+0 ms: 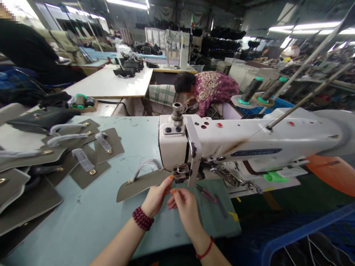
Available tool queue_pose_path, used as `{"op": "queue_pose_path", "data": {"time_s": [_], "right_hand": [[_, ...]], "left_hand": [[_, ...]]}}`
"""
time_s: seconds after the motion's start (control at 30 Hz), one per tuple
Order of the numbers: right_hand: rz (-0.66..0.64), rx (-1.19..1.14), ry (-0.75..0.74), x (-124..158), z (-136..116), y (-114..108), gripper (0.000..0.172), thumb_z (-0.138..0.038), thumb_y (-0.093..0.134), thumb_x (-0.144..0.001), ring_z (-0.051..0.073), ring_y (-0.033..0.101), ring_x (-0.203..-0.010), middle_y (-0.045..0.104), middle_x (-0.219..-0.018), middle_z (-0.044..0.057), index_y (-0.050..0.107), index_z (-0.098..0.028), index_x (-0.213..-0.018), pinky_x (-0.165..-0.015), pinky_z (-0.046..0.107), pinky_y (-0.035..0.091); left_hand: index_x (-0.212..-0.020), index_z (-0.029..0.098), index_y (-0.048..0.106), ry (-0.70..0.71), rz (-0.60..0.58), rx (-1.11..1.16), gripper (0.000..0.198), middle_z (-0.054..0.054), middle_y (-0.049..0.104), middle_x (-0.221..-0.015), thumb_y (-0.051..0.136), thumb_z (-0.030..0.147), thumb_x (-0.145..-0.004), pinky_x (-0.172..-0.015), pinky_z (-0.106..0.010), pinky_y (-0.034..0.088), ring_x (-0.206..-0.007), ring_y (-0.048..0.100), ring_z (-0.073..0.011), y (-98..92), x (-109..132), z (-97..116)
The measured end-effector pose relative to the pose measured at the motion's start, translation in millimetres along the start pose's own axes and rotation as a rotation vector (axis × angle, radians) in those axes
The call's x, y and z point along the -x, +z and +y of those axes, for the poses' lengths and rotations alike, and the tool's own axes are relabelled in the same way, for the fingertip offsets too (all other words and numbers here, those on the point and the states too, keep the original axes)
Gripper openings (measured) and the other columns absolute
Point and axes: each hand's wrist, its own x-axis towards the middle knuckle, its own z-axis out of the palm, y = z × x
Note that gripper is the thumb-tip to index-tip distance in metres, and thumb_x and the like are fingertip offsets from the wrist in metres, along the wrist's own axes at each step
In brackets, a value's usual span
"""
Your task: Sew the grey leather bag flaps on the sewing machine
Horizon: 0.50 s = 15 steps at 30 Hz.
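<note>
In front of the sewing machine head (174, 147), my left hand (156, 197) is closed, its thumb and fingers brought together just below the needle area. It lies against the right end of a grey-brown bag panel (138, 187), which carries a handle (141, 168) wrapped in clear plastic. My right hand (187, 208) is closed in a pinch close to the left fingertips. Whatever either hand pinches is too small or hidden to make out. Thread snips (206, 194) with a pink handle lie on the table to the right of my right hand.
Several similar panels (90, 168) with wrapped handles are spread at the left of the blue-green table (111, 229). Thread cones (251, 90) stand behind the machine arm. A blue crate (266, 247) sits at lower right. Beyond the machine, a co-worker (213, 88) bends down.
</note>
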Motion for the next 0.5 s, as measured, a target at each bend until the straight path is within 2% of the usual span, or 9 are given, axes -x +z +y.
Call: {"op": "queue_pose_path", "data": {"time_s": [0.2,0.37,0.5], "right_hand": [[-0.097,-0.042,0.136,29,17,-1,0.045,-0.057,0.055,-0.081,0.013,0.06,-0.044,0.065,-0.055,0.004,0.063,-0.012,-0.079,-0.045,0.02,0.046],[-0.128,-0.046,0.139,33,19,1,0.043,-0.054,0.054,-0.083,0.012,0.06,-0.045,0.064,-0.056,0.004,0.063,-0.012,-0.079,-0.045,0.019,0.046],[-0.129,-0.049,0.135,32,20,2,0.043,-0.054,0.053,-0.084,0.012,0.059,-0.045,0.065,-0.056,0.004,0.063,-0.012,-0.079,-0.045,0.019,0.045]], "left_hand": [[-0.047,0.015,0.051,-0.015,0.044,-0.027,0.04,0.006,0.037,-0.049,0.076,0.044,-0.061,-0.048,-0.021,0.032,-0.048,0.032,-0.0073,2.0,0,6],[-0.044,0.016,0.048,-0.002,0.065,-0.038,0.044,0.007,0.035,-0.046,0.075,0.047,-0.06,-0.046,-0.021,0.03,-0.046,0.031,-0.0067,5.3,-1,11],[-0.046,0.016,0.052,0.014,0.068,-0.041,0.041,0.006,0.04,-0.046,0.075,0.047,-0.059,-0.047,-0.022,0.033,-0.045,0.036,-0.0076,5.7,-3,13]]}}
